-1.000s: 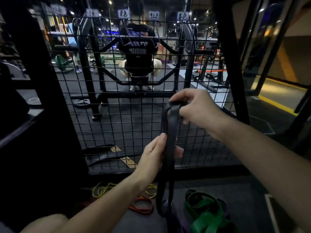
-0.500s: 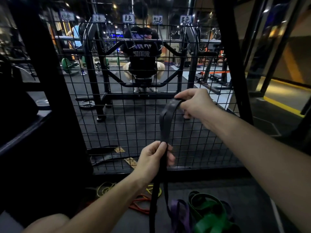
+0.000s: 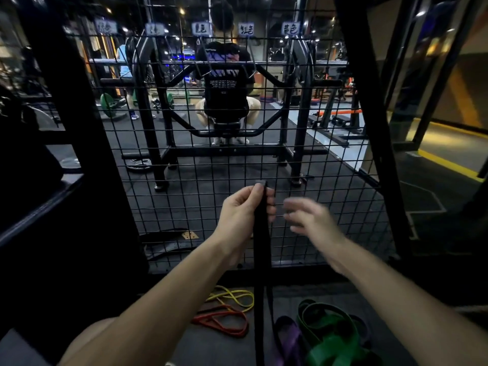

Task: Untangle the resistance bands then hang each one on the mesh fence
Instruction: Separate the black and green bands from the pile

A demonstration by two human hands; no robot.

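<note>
My left hand (image 3: 241,215) grips the top of a wide black resistance band (image 3: 261,249) that hangs straight down in front of the black mesh fence (image 3: 330,196). Just right of the band, my right hand (image 3: 311,220) is blurred, its fingers loosely spread and holding nothing. On the floor below lie a yellow band (image 3: 232,297), a red band (image 3: 224,320), a purple band (image 3: 289,339) and a green band (image 3: 330,336); the purple and green ones overlap. Small paper labels (image 3: 245,29) hang along the fence's top.
Thick black posts (image 3: 79,128) frame the mesh panel on both sides. Behind the fence a person sits on a gym machine (image 3: 224,101), with weight plates (image 3: 138,165) on the dark floor. A yellow floor line (image 3: 449,162) runs at the far right.
My right hand has let go of the black band's top and dropped beside it. My left hand has slid up and now holds the band's upper end. The view has tilted upward.
</note>
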